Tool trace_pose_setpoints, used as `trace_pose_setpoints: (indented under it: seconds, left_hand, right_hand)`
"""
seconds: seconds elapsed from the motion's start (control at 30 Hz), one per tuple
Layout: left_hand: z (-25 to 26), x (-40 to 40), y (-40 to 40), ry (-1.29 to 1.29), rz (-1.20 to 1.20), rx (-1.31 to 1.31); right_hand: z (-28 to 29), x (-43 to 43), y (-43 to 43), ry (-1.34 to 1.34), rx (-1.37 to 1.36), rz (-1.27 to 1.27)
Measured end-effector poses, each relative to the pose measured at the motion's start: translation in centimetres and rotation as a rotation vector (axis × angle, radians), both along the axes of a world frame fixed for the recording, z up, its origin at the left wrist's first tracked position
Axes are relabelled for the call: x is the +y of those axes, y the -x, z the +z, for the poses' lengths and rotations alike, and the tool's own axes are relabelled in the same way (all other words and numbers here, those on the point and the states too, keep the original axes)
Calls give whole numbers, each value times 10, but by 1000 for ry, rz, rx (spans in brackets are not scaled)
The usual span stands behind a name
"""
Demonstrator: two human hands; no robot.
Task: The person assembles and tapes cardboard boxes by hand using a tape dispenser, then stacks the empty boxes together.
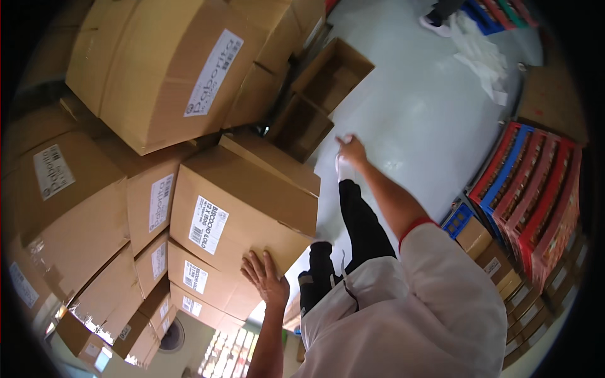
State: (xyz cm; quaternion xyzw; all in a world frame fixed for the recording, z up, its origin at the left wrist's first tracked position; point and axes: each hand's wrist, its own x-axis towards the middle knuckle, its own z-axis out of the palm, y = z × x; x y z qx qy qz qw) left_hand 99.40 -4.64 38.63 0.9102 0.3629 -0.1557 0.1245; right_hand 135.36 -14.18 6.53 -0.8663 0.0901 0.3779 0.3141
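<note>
My left hand (269,279) lies with spread fingers against the side of a labelled cardboard carton (255,222), the top one of a stack. Below it are more labelled cartons (227,288). My right hand (352,149) is held out over the grey floor, a finger extended and the others partly bent; I see nothing in it. Near that hand stand two open cardboard boxes (335,75), side by side on the floor, their insides in shadow.
Large cartons (165,71) are stacked at the upper left and left. Right of me stand stacked red and blue plastic crates (524,198) and more cartons (487,264). White sheeting (479,56) lies on the floor at the top right, beside another person's foot (435,26).
</note>
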Motion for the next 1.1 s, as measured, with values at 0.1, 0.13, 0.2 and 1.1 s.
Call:
trace_pose_setpoints:
  seconds: [0.1,0.13,0.2,1.1]
  left_hand:
    - [-10,-2,21,-15,37,21]
    - [-12,-2,24,12,37,21]
    - [-16,-5,26,14,-35,-2]
    - [-33,-15,16,-97,82,-132]
  right_hand:
    - [-61,28,-67,43,-58,-137]
    - [-74,37,-83,54,-64,-209]
    - [-94,55,-109,109,-33,-289]
    - [10,-247,-162,-703,345,-634]
